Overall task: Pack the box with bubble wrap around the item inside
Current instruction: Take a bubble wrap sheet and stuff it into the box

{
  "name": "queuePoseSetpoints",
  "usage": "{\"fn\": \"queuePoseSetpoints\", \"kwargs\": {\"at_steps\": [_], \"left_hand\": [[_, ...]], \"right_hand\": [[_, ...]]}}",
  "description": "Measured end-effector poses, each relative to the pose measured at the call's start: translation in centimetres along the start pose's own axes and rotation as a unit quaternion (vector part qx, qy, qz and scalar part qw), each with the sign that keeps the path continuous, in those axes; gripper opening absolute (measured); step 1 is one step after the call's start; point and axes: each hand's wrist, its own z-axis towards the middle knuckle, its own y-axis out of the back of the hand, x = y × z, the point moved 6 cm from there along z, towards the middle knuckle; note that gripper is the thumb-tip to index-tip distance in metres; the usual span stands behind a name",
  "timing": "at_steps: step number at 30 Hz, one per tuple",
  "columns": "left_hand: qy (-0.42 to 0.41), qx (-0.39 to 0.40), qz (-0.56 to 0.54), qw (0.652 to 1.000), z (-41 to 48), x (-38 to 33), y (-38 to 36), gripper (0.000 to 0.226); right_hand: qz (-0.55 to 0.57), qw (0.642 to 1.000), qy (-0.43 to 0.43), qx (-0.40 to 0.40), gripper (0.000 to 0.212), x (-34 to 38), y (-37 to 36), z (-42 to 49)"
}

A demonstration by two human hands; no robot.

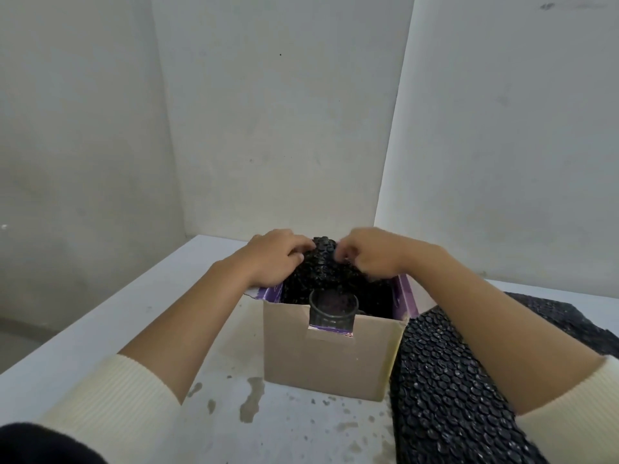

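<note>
An open brown cardboard box (330,356) with a purple inner lining stands on the white table. A dark glass jar (332,311) sits upright inside, against the near wall, seen through a notch in that wall. Black bubble wrap (323,262) rises in a hump over the far side of the box and lines its inside. My left hand (276,257) grips the hump's left side and my right hand (375,254) grips its right side, both over the far rim of the box.
A larger sheet of black bubble wrap (445,393) lies on the table right of the box, partly under my right forearm. The stained white table (234,410) meets grey walls behind and at the right. The table's left edge drops off.
</note>
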Motion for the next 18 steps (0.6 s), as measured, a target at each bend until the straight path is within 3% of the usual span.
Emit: {"fn": "queuePoseSetpoints", "kwargs": {"at_steps": [2, 4, 7, 10, 14, 18], "left_hand": [[0.028, -0.028, -0.067, 0.997, -0.1, 0.5, 0.0, 0.035], [0.052, -0.035, -0.091, 0.994, -0.3, 0.7, -0.1, 0.033], [0.079, -0.013, -0.153, 0.985, -0.8, 0.7, -0.5, 0.023], [0.087, 0.04, -0.237, 0.967, -1.3, 0.6, -1.7, 0.049], [0.084, 0.051, -0.215, 0.972, -1.4, 0.7, -2.5, 0.059], [0.086, 0.051, -0.207, 0.973, -1.4, 0.6, -2.4, 0.057]], "right_hand": [[0.097, 0.995, 0.016, -0.02, 0.053, 0.9, 0.6, 0.2], [0.133, 0.99, 0.016, 0.04, 0.056, 1.7, -0.4, 0.5], [0.173, 0.971, -0.058, 0.153, 0.055, 1.4, -2.7, 1.4], [0.182, 0.952, -0.124, 0.211, 0.061, 0.7, -4.4, 2.3], [0.206, 0.955, -0.11, 0.18, 0.034, 1.1, -5.2, 2.6], [0.2, 0.959, -0.085, 0.182, 0.044, 1.1, -4.0, 2.8]]}}
